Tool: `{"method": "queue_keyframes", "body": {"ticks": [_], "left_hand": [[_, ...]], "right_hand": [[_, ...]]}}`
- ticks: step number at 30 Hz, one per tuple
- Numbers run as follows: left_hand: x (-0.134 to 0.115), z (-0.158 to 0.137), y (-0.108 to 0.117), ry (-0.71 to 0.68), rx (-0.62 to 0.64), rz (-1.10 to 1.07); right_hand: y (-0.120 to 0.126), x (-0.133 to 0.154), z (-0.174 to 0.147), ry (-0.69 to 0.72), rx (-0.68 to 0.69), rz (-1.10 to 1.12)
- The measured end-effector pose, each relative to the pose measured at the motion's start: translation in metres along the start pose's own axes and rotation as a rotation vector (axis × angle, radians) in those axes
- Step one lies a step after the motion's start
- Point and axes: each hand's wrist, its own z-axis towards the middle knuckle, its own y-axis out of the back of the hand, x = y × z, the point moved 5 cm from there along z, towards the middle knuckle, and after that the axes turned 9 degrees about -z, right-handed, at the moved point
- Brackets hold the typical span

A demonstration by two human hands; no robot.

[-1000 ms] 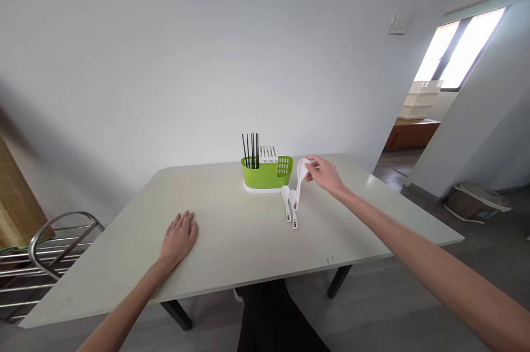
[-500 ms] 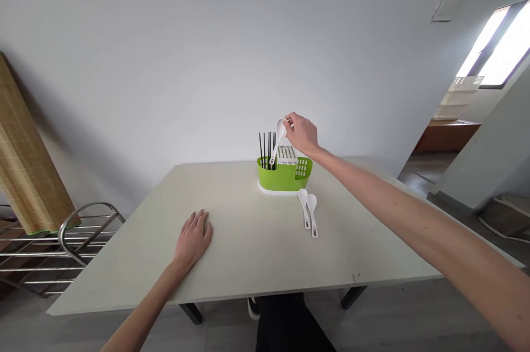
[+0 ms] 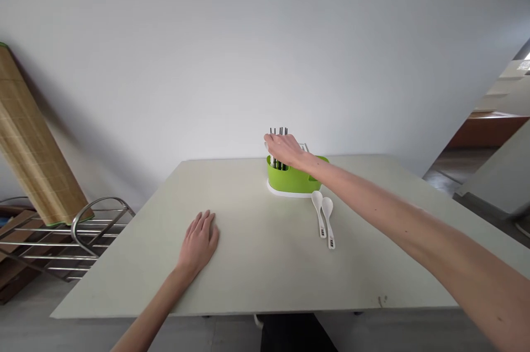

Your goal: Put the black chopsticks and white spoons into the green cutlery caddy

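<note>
My right hand (image 3: 285,148) is closed on a white spoon (image 3: 266,145) above the left end of a green utensil holder (image 3: 290,179). Most of the spoon is hidden behind the fingers, and its handle points down into the holder beside several black chopsticks (image 3: 280,163) that stand upright there. Two more white spoons, one on the left (image 3: 318,211) and one on the right (image 3: 328,219), lie side by side on the table just in front of the holder. My left hand (image 3: 197,241) rests flat on the tabletop, fingers stretched out, holding nothing.
The pale table (image 3: 256,269) backs onto a plain wall (image 3: 223,64). Left of it stand a metal rack (image 3: 91,230) and a leaning rolled bamboo mat (image 3: 37,142). A doorway area with a brown cabinet (image 3: 476,132) is at the far right.
My right hand has lowered the spoon and shifted it left, so its handle is now at the holder's left section. The view has turned slightly. My left hand stays flat on the table.
</note>
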Motion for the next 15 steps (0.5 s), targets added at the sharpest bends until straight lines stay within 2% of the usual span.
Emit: {"method": "queue_keyframes", "body": {"ticks": [5,15], "left_hand": [[-0.004,-0.001,0.001,-0.032,-0.004,-0.006],[-0.005,0.001,0.000,-0.037,0.014,-0.009]], "right_hand": [[-0.011,0.009,0.002,0.016,0.104,0.091],[-0.035,0.018,0.016,-0.132,0.257,0.233]]}}
